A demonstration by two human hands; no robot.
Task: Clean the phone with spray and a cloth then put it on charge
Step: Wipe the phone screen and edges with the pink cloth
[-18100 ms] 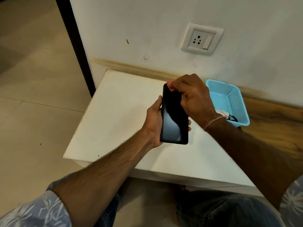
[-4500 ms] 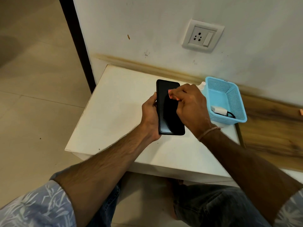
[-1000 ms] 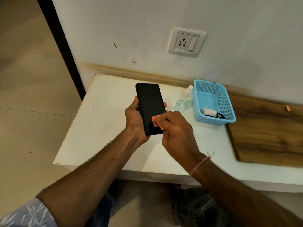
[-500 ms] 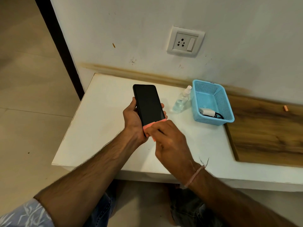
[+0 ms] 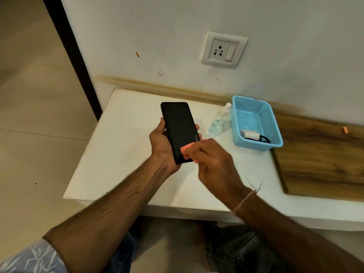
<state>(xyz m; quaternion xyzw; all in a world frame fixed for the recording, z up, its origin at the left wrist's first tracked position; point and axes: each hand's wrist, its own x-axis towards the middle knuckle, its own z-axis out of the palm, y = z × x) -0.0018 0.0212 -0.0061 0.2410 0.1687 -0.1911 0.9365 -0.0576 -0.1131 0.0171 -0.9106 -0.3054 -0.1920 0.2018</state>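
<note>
My left hand (image 5: 161,143) grips a black phone (image 5: 179,127), screen up and dark, above the white table (image 5: 122,154). My right hand (image 5: 210,160) pinches a small pink cloth (image 5: 186,148) against the lower right part of the screen; most of the cloth is hidden under my fingers. A clear spray bottle (image 5: 219,119) with a white nozzle stands to the right of the phone. A white charger with a black cable (image 5: 253,135) lies in the blue basket (image 5: 275,125). A wall socket (image 5: 223,50) sits above the table.
A wooden board (image 5: 323,158) covers the table's right side, with a small orange item (image 5: 345,130) at its back edge. A dark door frame (image 5: 71,56) and tiled floor lie to the left. My knees are under the table's front edge.
The right hand with the pink cloth has slid down the screen from its top to its lower end over the last seconds. The phone stays in my left hand.
</note>
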